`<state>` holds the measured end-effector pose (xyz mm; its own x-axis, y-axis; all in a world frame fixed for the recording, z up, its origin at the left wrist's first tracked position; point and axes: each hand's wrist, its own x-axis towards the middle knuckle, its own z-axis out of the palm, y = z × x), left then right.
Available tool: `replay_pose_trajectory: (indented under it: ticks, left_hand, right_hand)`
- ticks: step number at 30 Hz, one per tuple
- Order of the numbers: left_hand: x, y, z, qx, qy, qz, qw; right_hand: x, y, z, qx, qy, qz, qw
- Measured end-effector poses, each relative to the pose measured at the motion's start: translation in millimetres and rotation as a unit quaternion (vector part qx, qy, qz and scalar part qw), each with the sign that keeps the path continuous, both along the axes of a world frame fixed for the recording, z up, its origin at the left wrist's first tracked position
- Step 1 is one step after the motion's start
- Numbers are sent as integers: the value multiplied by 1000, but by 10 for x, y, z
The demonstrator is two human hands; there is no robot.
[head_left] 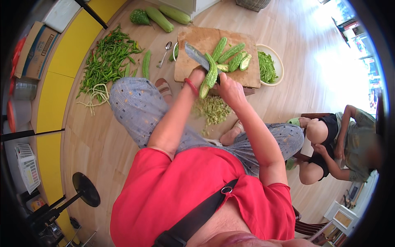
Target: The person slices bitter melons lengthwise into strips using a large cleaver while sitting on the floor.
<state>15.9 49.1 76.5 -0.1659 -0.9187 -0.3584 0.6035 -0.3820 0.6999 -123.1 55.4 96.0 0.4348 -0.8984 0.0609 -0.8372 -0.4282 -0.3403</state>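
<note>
My left hand [198, 75], a red bangle at its wrist, is closed on a long bumpy bitter melon [211, 71]. Most of its fingers are hidden behind the melon. A paler cut face [204, 89] shows at the melon's near end. In my right hand [231, 89] is the dark handle of a large kitchen knife [194, 54]. The blade slants up and left, passing behind the melon, above a worn wooden chopping board [190, 36]. More bitter melons [232, 52] lie on the board, some cut open, such as one half [245, 62] showing its pale inside.
Pale green scraps [213, 110] litter the floor below the board. A white bowl [279, 66] of sliced greens stands right of it. Leftward lie green chillies [109, 57], long beans [95, 94] and a spoon [168, 46]. Pale gourds [159, 19] lie beyond. Another person [349, 140] sits at right.
</note>
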Motion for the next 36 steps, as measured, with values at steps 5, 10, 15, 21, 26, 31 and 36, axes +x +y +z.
replay_pose_trajectory:
  ticks: [5,10,15,21,26,31,36]
  left_hand:
    - [159,-26,-177,-53,-36,-74,995]
    - [294,-126,-373,41,127,9,991]
    - [295,-138,-236,27,44,5,999]
    - [384,-286,-473,57,125,183,973]
    - [467,-339,-747,81,-138,214,964]
    - [732,-492,-1203,20,-359,191,913]
    - [456,-841,-744,-73,-598,-27,798]
  right_hand:
    - [-51,-426,-114,15,-27,-9,999]
    - [-55,-583,-155,6,80,-16,997]
    - [7,-619,-208,-51,114,10,992]
    - [109,-604,-162,22,30,15,999]
    - [100,-463,-133,147,-190,19,971]
    - [2,-155,356,391,-356,-45,847]
    - [-547,-107,427,349,-403,-144,834]
